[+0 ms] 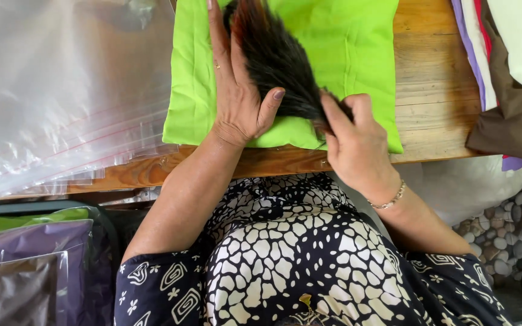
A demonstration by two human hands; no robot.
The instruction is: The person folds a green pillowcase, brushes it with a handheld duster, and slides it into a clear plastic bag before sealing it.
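A bright green cushion [345, 54] lies flat on a wooden table [430, 90]. My left hand [234, 90] rests flat on the cushion, fingers spread and pointing away, thumb touching a dark feather brush [273, 57]. My right hand [351, 142] grips the narrow base of that brush at the cushion's near edge. The black and reddish bristles fan out over the cushion toward the far side.
A stack of clear zip bags [61, 90] covers the table's left part. Folded cloths in white, purple and brown [502, 78] lie at the right. Bagged cushions, green and purple [25, 241], sit low on the left. Pebbled floor [509, 235] shows at right.
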